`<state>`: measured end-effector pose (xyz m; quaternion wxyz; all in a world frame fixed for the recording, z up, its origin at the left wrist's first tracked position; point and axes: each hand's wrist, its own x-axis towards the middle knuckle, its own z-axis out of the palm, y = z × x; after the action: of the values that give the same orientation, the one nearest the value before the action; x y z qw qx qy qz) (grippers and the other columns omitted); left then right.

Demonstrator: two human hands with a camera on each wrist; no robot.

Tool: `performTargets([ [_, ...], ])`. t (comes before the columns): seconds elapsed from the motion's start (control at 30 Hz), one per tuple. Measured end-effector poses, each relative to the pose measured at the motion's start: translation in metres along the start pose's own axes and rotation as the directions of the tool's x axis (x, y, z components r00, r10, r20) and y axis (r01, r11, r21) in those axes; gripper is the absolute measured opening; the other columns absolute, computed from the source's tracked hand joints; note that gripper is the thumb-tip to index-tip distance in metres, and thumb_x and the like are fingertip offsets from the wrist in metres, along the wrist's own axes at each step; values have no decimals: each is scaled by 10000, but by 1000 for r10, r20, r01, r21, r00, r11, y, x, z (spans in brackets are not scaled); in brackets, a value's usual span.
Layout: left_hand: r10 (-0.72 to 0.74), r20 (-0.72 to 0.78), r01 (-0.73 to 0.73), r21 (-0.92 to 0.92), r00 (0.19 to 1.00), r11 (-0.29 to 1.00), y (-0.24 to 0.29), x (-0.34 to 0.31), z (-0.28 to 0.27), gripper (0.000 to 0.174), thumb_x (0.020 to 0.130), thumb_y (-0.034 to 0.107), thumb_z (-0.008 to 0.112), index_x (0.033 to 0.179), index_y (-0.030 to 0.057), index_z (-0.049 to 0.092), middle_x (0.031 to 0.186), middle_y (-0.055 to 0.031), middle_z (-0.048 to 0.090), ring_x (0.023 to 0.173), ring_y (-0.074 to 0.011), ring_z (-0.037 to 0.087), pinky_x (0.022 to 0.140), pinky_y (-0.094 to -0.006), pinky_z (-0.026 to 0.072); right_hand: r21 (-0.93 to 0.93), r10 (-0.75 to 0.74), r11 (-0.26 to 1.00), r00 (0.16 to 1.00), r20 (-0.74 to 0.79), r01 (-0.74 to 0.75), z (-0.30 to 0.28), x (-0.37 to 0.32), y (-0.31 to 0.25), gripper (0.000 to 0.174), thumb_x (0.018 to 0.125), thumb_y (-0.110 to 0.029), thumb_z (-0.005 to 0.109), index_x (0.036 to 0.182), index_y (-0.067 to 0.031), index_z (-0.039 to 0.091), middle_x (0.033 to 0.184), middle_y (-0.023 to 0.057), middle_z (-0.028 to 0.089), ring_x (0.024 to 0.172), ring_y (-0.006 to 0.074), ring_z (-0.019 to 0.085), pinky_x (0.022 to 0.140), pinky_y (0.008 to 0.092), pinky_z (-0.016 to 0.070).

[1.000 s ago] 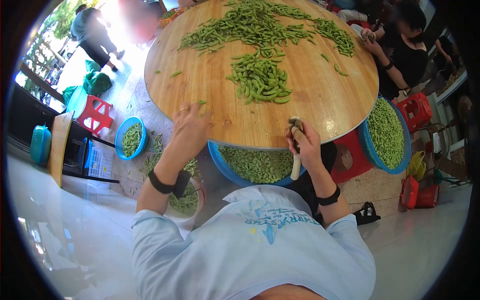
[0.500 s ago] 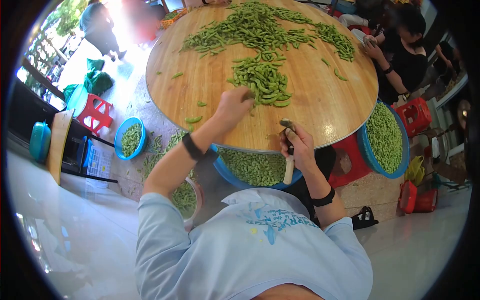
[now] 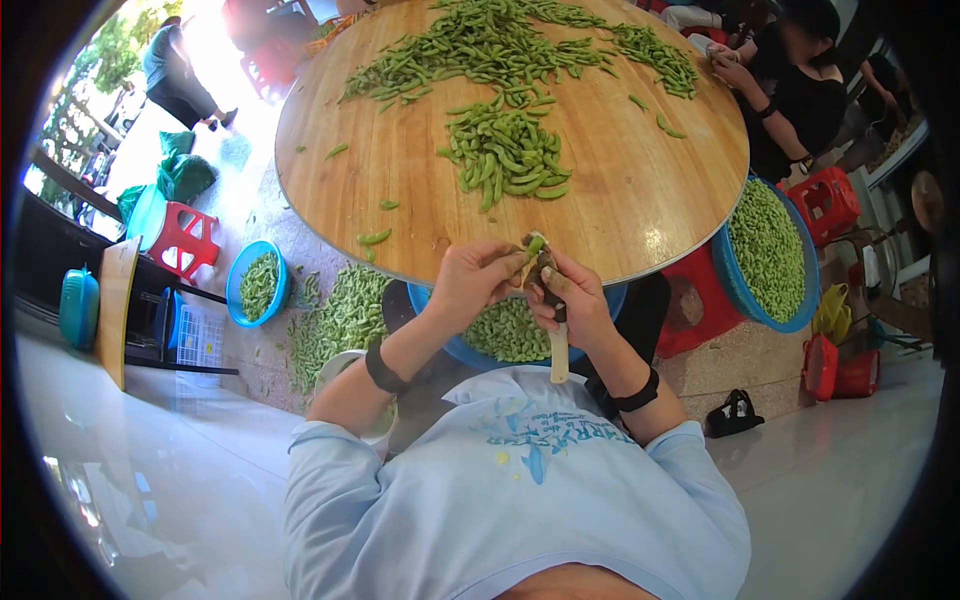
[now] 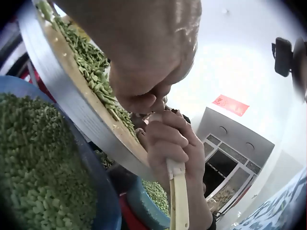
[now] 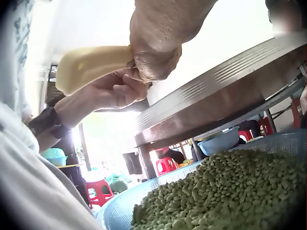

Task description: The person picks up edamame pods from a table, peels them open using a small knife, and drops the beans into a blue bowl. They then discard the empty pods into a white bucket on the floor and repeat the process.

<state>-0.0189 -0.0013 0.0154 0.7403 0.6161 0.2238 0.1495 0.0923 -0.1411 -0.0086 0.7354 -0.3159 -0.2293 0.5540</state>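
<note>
One green pod is held where two hands meet, just above the near edge of the round wooden surface. The left hand pinches the pod, its fingers bent toward the other hand. The right hand has its fingers curled round a tool whose pale handle points down past the near edge of the surface; what lies at its dark upper end is too small to make out. A large heap of pods covers the far part of the surface, and a smaller heap sits nearer its middle. A few loose pods lie near its left edge. Below the near edge of the surface is a blue tub of light green beans. To the right of the surface stands another blue tub full of beans, near a red stool. To its left, on the floor, are a small blue basin holding pods and a spread of scattered pods. Beside the right edge of the surface, a person in black has both hands raised close to it.
</note>
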Motion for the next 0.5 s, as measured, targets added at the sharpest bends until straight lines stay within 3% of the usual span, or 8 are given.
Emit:
performTargets([
  [0.27, 18, 56, -16, -22, 998, 1000, -5, -2, 0, 115, 914, 107, 584, 946, 5, 624, 702, 15, 580, 585, -17, 514, 470, -145, 355, 34, 29, 999, 999, 24, -30, 2, -5, -5, 308, 961, -103, 432, 1262, -51, 472, 765, 31, 495, 523, 65, 397, 417, 183, 330],
  [0.33, 184, 64, -188, 60, 981, 980, -14, 0, -3, 95, 903, 94, 588, 936, 16, 632, 720, 16, 582, 591, -30, 507, 523, -173, 393, 10, 19, 1000, 1000, -25, -18, 8, -6, -5, 297, 956, -95, 438, 1246, -47, 486, 763, 32, 495, 519, 63, 392, 416, 181, 330],
  [0.43, 298, 98, -312, 203, 950, 928, -21, 5, -7, 100, 903, 92, 593, 962, 19, 628, 769, 4, 602, 579, -46, 521, 500, -176, 399, 21, 18, 1000, 997, -80, -17, 10, -6, -5, 276, 949, -90, 456, 1215, -37, 509, 761, 33, 495, 512, 60, 384, 413, 180, 330],
  [0.47, 297, 97, -311, 202, 950, 929, -21, 6, -10, 100, 903, 92, 593, 962, 19, 628, 769, 4, 602, 579, -46, 521, 500, -176, 399, 56, 31, 998, 996, -85, -27, 10, -6, -4, 265, 947, -93, 466, 1199, -32, 518, 761, 34, 494, 509, 59, 382, 410, 180, 331],
  [0.5, 63, 122, -56, -60, 990, 997, -13, 5, -11, 108, 901, 93, 599, 975, 19, 626, 786, -3, 612, 578, -57, 536, 481, -180, 399, 57, 32, 998, 996, -83, -28, 10, -7, -5, 265, 947, -93, 466, 1199, -32, 518, 761, 34, 494, 509, 59, 382, 410, 180, 331],
])
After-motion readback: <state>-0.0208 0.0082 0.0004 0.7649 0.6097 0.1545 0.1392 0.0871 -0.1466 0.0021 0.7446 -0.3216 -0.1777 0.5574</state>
